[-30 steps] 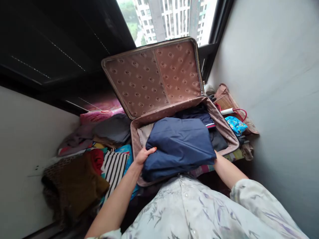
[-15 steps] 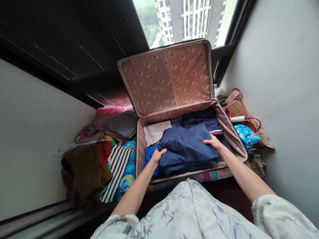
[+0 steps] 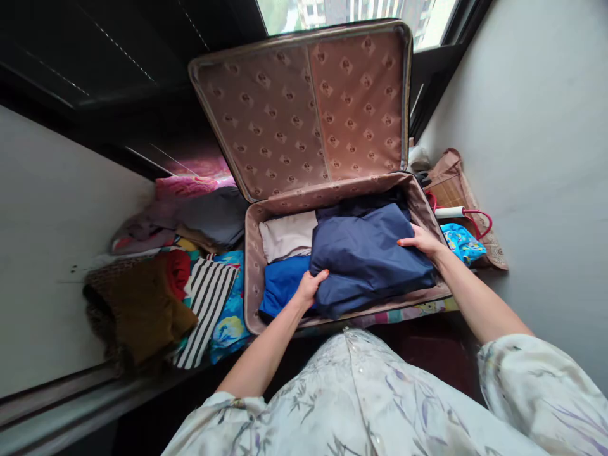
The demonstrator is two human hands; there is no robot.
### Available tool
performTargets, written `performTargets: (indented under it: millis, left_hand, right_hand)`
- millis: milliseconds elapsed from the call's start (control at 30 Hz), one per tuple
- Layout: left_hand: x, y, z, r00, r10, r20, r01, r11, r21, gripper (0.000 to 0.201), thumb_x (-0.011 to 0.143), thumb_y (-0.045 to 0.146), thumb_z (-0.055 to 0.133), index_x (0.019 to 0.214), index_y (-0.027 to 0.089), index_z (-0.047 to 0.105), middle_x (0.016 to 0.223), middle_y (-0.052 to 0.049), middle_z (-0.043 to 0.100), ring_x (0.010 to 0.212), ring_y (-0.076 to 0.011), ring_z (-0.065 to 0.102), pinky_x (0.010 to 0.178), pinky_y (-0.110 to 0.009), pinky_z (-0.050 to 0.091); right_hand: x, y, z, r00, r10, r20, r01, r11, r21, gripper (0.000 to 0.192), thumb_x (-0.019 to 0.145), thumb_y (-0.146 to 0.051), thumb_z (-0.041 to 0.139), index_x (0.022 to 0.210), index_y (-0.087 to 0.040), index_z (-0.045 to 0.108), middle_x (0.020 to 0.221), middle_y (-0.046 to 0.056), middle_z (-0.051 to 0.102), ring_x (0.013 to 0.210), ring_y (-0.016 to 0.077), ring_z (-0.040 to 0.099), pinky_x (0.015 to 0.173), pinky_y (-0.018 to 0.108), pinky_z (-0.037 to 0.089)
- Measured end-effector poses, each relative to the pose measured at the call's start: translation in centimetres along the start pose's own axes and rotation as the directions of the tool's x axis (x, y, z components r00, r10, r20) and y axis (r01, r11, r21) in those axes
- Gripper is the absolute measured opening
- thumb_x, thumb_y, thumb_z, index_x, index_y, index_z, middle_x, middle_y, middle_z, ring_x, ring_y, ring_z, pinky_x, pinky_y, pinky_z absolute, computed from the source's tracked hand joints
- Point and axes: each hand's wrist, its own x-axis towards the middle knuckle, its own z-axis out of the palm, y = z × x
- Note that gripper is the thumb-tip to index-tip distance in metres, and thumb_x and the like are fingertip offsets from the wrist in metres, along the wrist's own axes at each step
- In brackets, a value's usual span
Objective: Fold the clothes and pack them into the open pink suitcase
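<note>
Folded navy garment (image 3: 368,256) lying in the right half of the open suitcase (image 3: 253,278), on top of other dark clothing. Left hand (image 3: 311,288) at its near-left corner, grip closed on the fabric edge, thumb on top. Right hand (image 3: 422,240) flat on the garment's right side, fingers spread, pressing down rather than pinching (grip wide, palm resting on the cloth). To the left inside the case: a cream folded piece (image 3: 287,234) at the far side, a bright blue piece (image 3: 282,288) nearer, just beside the left hand. Suitcase lid (image 3: 304,107) stands upright behind, patterned brown lining. Left of the case, a loose pile: striped black-and-white cloth (image 3: 206,304), brown knit (image 3: 137,310), red item (image 3: 178,272), grey garment (image 3: 209,215). Right of the case, against the wall: blue printed bag (image 3: 463,244), woven bag with red handles (image 3: 456,190). Window (image 3: 356,9) at far top.
</note>
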Motion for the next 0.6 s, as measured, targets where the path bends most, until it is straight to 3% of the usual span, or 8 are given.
performTargets:
  millis: [67,133,233,333,433,600]
  left_hand:
    - [0.8,-2.5,2.4,0.997,-0.065,0.033,0.062,0.994,0.092,0.050,0.056,0.040,0.092,0.094,0.013,0.075,0.089,-0.010,0.078,0.077,-0.0218,0.071,0.079,-0.037,0.059]
    - [2.0,-4.5,4.6,0.993,-0.120,0.010,0.115,0.970,0.212,0.038,0.057,0.031,0.092,0.085,0.013,0.074,0.083,-0.010,0.077,0.078,-0.0226,0.071,0.078,-0.036,0.058]
    - [3.7,-6.5,6.7,0.990,-0.123,-0.067,0.138,0.946,0.292,0.026,0.053,0.016,0.089,0.070,0.013,0.069,0.072,-0.009,0.073,0.078,-0.0241,0.070,0.075,-0.035,0.057]
    - [4.5,-7.4,7.3,0.993,-0.080,-0.088,0.103,0.946,0.308,0.023,0.053,0.011,0.085,0.070,0.014,0.070,0.075,-0.008,0.074,0.080,-0.0233,0.069,0.075,-0.032,0.056]
    - [4.6,-7.3,7.1,0.998,-0.032,-0.053,0.046,0.961,0.274,0.023,0.056,0.012,0.081,0.077,0.014,0.074,0.082,-0.008,0.076,0.079,-0.0208,0.068,0.074,-0.030,0.054]
    - [4.2,-5.5,5.6,1.000,0.004,-0.005,-0.003,0.984,0.176,0.030,0.052,0.019,0.081,0.081,0.014,0.075,0.085,-0.008,0.078,0.078,-0.0223,0.069,0.077,-0.033,0.055]
  right_hand:
    - [-0.9,1.4,-2.6,0.998,-0.010,-0.055,0.001,0.989,-0.151,0.076,0.057,-0.025,0.082,0.130,-0.020,0.061,0.124,0.012,0.073,0.108,0.0303,0.071,0.099,0.046,0.054]
    - [-1.3,2.8,-4.1,0.988,-0.025,-0.155,-0.038,0.920,-0.390,0.074,0.060,-0.021,0.075,0.132,-0.018,0.061,0.125,0.014,0.072,0.114,0.0309,0.069,0.105,0.045,0.051]
    - [-1.2,4.4,-4.0,0.949,-0.052,-0.312,-0.189,0.699,-0.690,0.081,0.060,-0.014,0.066,0.141,-0.014,0.058,0.124,0.019,0.071,0.119,0.0352,0.066,0.108,0.047,0.048]
    - [-1.1,4.5,-3.2,0.917,-0.109,-0.384,-0.267,0.547,-0.793,0.095,0.060,-0.008,0.061,0.154,-0.014,0.046,0.124,0.022,0.070,0.119,0.0385,0.066,0.108,0.049,0.047]
    - [-1.6,3.6,-3.2,0.899,-0.220,-0.378,-0.212,0.536,-0.817,0.094,0.063,-0.009,0.058,0.156,-0.012,0.042,0.128,0.022,0.069,0.121,0.0377,0.065,0.107,0.048,0.048]
    - [-4.3,0.3,-2.9,0.858,-0.430,-0.282,0.061,0.630,-0.774,0.074,0.070,-0.017,0.058,0.143,-0.013,0.055,0.133,0.014,0.068,0.123,0.0320,0.063,0.108,0.044,0.049]
